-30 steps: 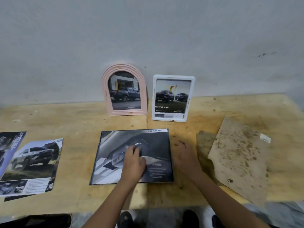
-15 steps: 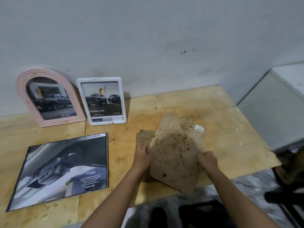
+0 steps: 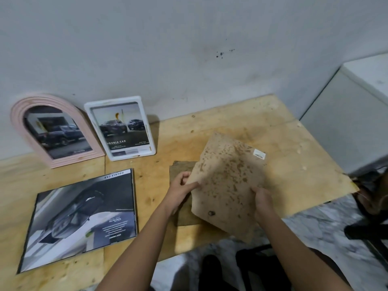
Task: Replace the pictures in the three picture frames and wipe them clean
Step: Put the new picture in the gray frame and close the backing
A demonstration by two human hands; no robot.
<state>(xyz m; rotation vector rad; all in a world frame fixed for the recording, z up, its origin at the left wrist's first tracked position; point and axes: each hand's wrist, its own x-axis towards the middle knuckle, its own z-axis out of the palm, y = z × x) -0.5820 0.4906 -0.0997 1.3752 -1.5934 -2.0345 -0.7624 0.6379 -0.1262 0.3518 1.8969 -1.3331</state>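
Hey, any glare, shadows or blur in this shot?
Head view: even, soft light, no strong glare; the white frame throws a shadow to its right; the board shades the table beneath it; small print on the flat picture is blurred.

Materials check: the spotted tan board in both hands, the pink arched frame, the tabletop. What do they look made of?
Spotted board: likely fibreboard or thick card, matte, brown blotches, flat though held only at its edges.
Pink arched frame: probably moulded plastic, smooth ribbed rim, even colour.
Tabletop: plywood, unfinished, visible grain and a seam.
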